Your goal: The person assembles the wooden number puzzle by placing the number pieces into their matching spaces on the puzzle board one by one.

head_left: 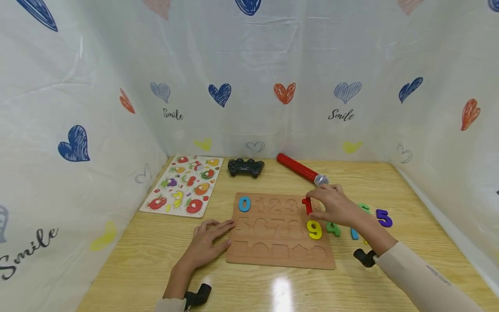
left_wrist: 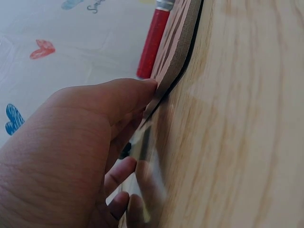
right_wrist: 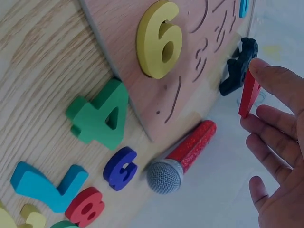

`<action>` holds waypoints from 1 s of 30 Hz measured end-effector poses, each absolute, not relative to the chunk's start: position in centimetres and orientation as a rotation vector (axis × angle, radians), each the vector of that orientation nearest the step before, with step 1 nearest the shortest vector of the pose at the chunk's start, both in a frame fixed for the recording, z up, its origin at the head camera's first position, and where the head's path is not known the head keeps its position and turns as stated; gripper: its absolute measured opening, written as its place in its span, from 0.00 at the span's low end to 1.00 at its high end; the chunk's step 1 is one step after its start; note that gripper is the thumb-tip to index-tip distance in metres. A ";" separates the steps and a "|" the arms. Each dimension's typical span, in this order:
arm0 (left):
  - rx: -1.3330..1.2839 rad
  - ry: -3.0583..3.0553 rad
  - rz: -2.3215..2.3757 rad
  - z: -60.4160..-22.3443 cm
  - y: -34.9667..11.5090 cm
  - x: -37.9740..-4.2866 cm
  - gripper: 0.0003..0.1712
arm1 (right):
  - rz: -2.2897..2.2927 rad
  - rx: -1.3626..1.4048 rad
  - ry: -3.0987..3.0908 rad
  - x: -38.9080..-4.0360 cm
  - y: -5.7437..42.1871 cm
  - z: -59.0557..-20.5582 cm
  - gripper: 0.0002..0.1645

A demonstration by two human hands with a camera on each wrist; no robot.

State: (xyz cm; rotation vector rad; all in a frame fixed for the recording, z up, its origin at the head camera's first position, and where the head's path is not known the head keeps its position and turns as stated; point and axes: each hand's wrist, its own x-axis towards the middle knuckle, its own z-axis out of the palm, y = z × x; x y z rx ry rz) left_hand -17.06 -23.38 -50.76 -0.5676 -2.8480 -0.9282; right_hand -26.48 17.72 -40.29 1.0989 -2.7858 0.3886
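Observation:
Between the thumb and fingers of my right hand (head_left: 337, 206) is a red number 1 (head_left: 309, 207), pinched above the upper right part of a wooden number board (head_left: 273, 262). The right wrist view shows this red piece (right_wrist: 248, 95) edge-on at the fingertips. My left hand (head_left: 206, 245) rests at the board's left edge; in the left wrist view its thumb (left_wrist: 135, 89) touches that edge, fingers loosely extended. On the board sit a blue 0 (head_left: 241, 204) at upper left and a yellow 9 (head_left: 319, 230) at the right, below the red piece.
Right of the board lie a green 4 (head_left: 333, 229), a purple 5 (head_left: 383, 219), a blue 7 (right_wrist: 59, 192) and a red 8 (right_wrist: 78, 209). Behind are a red microphone (head_left: 298, 167), a black game controller (head_left: 245, 167) and, at left, a fruit puzzle board (head_left: 156, 190).

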 end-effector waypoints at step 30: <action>-0.561 -2.868 -0.943 -50.5 -23.3 -17.1 0.30 | 0.378 1.153 -2.752 -28.2 13.8 -40.6 0.29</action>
